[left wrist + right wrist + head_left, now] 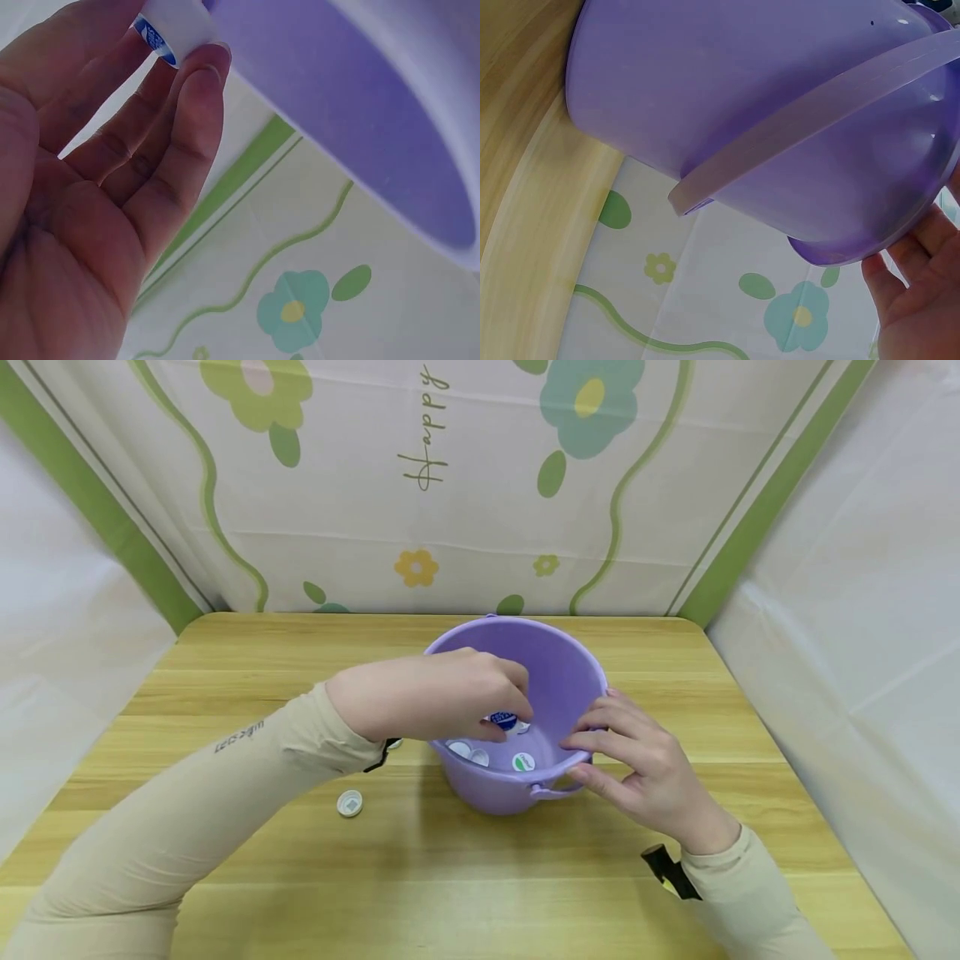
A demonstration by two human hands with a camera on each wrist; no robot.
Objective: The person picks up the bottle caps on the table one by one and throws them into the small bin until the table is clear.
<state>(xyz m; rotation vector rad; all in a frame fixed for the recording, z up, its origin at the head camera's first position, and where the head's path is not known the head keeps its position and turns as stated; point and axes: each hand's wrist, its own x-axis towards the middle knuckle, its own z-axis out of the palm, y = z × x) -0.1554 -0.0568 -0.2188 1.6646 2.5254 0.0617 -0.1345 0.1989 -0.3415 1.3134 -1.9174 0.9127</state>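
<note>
A purple bucket [487, 793] with a carrying handle stands on the table. My left hand [457, 695] reaches over its left rim and pinches a white bottle cap [178, 31] with a blue printed top between thumb and fingertips. My right hand [641, 760] grips the bucket's right rim, fingers inside and thumb outside. On the bucket floor lie several white caps, among them a cap with a green print [522, 762] and a plain one [478, 757]. The left forearm and hand cover part of the bucket's left side.
A white cap [349, 803] lies hollow side up on the wooden table [300, 893], left of the bucket. Another small white piece [395, 743] peeks out beside the left wrist. Behind the table hangs a flowered cloth [480, 527], with white cloth walls at both sides.
</note>
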